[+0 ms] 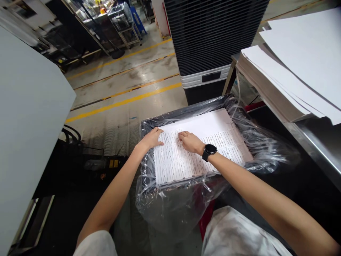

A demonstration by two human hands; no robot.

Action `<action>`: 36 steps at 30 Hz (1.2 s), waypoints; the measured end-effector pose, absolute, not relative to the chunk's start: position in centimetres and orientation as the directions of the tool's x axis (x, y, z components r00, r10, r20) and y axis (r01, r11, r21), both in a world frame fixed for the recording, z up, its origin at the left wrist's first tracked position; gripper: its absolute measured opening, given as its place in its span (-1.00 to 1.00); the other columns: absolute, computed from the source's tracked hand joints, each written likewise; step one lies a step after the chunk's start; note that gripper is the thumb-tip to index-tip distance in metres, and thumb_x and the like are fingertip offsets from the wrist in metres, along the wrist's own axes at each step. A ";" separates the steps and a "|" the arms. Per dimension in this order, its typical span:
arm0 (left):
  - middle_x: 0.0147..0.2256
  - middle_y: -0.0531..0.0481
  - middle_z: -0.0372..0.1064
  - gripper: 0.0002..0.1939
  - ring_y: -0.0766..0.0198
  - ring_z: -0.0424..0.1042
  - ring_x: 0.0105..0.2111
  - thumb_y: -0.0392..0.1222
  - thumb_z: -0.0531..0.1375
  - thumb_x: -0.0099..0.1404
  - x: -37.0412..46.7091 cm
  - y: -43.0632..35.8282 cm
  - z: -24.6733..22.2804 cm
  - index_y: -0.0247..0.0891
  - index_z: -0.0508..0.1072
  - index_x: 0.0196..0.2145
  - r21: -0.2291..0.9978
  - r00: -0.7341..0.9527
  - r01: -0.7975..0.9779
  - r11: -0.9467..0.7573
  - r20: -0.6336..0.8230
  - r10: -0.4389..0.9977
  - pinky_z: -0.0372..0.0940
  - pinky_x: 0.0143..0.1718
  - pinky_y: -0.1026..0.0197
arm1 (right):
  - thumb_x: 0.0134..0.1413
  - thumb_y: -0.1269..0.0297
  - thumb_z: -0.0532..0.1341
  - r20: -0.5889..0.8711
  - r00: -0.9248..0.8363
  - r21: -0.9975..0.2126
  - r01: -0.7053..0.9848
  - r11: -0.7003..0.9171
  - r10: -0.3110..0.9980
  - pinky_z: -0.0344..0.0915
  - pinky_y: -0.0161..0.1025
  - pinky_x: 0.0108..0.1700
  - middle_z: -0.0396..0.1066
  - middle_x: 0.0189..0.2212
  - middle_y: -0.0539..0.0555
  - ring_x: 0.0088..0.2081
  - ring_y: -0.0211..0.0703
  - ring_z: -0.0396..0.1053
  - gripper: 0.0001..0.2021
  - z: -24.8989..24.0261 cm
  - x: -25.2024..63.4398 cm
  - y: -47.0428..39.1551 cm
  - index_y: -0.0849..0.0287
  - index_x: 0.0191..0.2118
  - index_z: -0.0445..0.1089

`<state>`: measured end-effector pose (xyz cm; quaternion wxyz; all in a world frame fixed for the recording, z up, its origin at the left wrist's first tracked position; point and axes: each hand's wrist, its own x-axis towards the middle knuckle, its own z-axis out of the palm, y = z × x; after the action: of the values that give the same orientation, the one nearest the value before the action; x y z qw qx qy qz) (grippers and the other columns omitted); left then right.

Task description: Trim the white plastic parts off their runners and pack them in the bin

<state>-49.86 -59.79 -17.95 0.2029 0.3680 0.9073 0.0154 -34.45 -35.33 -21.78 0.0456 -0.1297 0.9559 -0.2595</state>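
Note:
Rows of thin white wavy-edged pieces (173,165) lie side by side on white sheet material (210,123) inside a dark bin (186,108) lined with clear plastic. My left hand (153,138) rests at the left end of the upper row, thumb and forefinger apart, touching the edge of the pieces. My right hand (191,142), with a black watch (209,151) on its wrist, is over the same row. Its fingers are curled together and pressed down on the pieces. What sits under those fingertips is hidden.
A stack of large white sheets (277,85) lies on a metal table (317,142) to the right. Behind the bin stands a dark louvred unit (215,32). A pale machine panel (29,106) rises at the left. Loose plastic film (170,206) hangs over the bin's front.

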 end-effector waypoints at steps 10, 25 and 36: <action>0.28 -0.22 0.43 -0.54 -0.08 0.52 0.19 -0.03 0.34 0.55 -49.7 -59.7 -18.7 -0.23 0.48 0.29 0.192 -0.667 0.638 0.746 -0.346 0.660 0.50 0.19 -0.23 | 0.49 0.16 0.37 0.001 -0.962 -0.492 -0.239 0.837 -0.273 0.53 0.18 0.21 0.47 0.27 0.22 0.19 0.14 0.52 -0.64 -22.1 -34.3 -35.0 0.17 0.27 0.49; 0.25 -0.21 0.46 -0.57 -0.06 0.53 0.17 -0.04 0.34 0.55 -49.4 -59.7 -18.7 -0.24 0.50 0.26 0.160 -0.647 0.678 0.717 -0.333 0.686 0.51 0.18 -0.21 | 0.49 0.16 0.37 0.025 -0.968 -0.480 -0.230 0.847 -0.249 0.52 0.20 0.22 0.46 0.28 0.23 0.20 0.15 0.51 -0.61 -22.3 -34.5 -35.4 0.17 0.29 0.47; 0.31 -0.23 0.41 -0.53 -0.09 0.50 0.21 -0.04 0.33 0.56 -47.1 -58.1 -20.0 -0.22 0.46 0.32 0.209 -0.659 0.706 0.677 -0.156 0.736 0.48 0.21 -0.25 | 0.49 0.16 0.37 0.022 -0.968 -0.495 -0.227 0.839 -0.249 0.52 0.19 0.21 0.45 0.28 0.23 0.20 0.15 0.51 -0.61 -22.3 -34.5 -35.6 0.17 0.29 0.47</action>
<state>-47.08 -58.06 -20.01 0.1142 0.3969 0.9084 0.0652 -34.50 -35.62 -22.29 0.0218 -0.1241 0.9586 -0.2554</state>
